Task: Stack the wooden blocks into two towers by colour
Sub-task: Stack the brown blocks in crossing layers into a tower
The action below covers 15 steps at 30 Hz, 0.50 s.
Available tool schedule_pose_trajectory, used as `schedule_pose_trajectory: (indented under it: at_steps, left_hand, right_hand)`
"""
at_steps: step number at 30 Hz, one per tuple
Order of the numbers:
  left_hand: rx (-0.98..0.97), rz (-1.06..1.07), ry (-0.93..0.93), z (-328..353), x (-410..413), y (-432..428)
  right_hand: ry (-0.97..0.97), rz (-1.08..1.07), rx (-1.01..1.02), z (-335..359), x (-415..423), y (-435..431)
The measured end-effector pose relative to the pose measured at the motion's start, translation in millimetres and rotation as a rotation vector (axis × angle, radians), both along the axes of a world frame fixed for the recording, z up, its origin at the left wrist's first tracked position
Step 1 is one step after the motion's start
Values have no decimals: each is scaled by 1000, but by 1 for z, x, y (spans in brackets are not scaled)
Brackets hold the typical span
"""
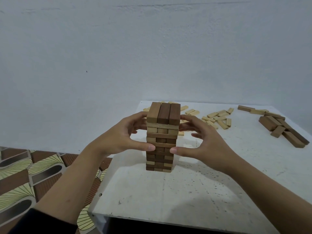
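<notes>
Tower (161, 137) of mixed dark and light blocks stood upright mid-worktop (185, 191). Left hand (121, 137) and right hand (202, 142) cupped it, each grip curled round a side with the thumb on the near face. Best done by pressing evenly from both sides, no twisting. Loose light blocks (217, 118) lay far behind, dark blocks (283, 129) far right.

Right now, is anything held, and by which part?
The block tower: left hand and right hand grip its sides, thumbs at mid-height, fingers near the top. It stands on the table.
</notes>
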<state>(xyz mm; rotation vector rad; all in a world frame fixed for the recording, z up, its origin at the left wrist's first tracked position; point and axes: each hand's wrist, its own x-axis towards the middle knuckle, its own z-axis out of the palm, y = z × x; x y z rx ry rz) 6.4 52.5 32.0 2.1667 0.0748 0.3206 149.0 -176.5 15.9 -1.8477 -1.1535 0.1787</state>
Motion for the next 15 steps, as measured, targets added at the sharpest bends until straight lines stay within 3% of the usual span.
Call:
schedule_pose_trajectory:
  at_steps: [15]
  left_hand:
    - [3, -30, 10, 3, 0, 2]
  right_hand:
    - [-10, 2, -19, 2, 1, -4]
